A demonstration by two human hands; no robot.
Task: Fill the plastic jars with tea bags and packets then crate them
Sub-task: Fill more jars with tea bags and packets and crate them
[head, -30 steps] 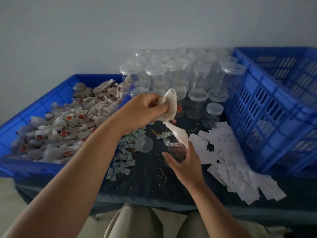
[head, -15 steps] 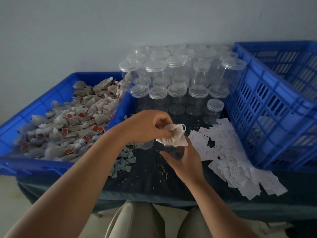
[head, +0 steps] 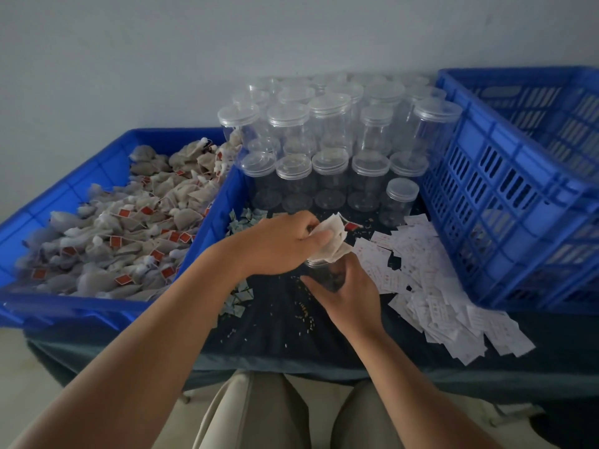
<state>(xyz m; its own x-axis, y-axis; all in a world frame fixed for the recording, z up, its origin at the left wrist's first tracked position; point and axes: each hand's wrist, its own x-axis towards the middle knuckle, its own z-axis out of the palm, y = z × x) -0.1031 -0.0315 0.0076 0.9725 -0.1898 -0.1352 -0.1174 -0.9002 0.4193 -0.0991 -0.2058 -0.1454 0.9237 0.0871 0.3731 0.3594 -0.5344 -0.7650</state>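
My right hand (head: 348, 291) grips an open clear plastic jar (head: 327, 277) standing on the dark table. My left hand (head: 282, 243) holds a bunch of white tea bags (head: 335, 243) and presses them onto the jar's mouth; a red tag (head: 351, 226) sticks out beside them. Most of the jar is hidden by my hands. A shallow blue tray (head: 107, 170) on the left is heaped with tea bags (head: 129, 228) bearing red tags.
Several lidded clear jars (head: 330, 150) stand stacked at the back. A tall blue slotted crate (head: 505, 196) is on the right. White paper packets (head: 437, 286) lie scattered right of my hands, small greenish packets (head: 240, 294) on the left. Crumbs dot the table (head: 291, 332).
My left hand came down from above the jar with the tea bags and now pushes them into its mouth. My right hand kept its grip on the jar.
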